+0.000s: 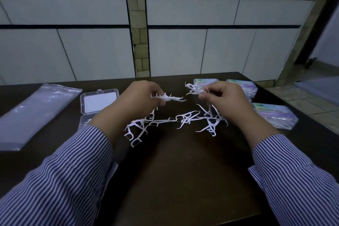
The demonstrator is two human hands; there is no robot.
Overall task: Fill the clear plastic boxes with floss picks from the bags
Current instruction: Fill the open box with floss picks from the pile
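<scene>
Loose white floss picks (165, 121) lie scattered on the dark table (183, 180) between my hands. My left hand (141, 95) pinches a small bunch of floss picks (168, 98) above the pile. My right hand (223, 95) pinches another bunch of picks (194, 89), raised over the table. An open clear plastic box (99, 102) sits to the left of my left hand, its lid up; the base is partly hidden by my left arm. An empty-looking clear bag (36, 113) lies flat at the far left.
Three closed boxes with floss picks inside stand at the right: two at the back (203, 81) (242, 84) and one nearer the right table edge (275, 115). A tiled wall with white panels rises behind the table. Tiled floor shows at the right.
</scene>
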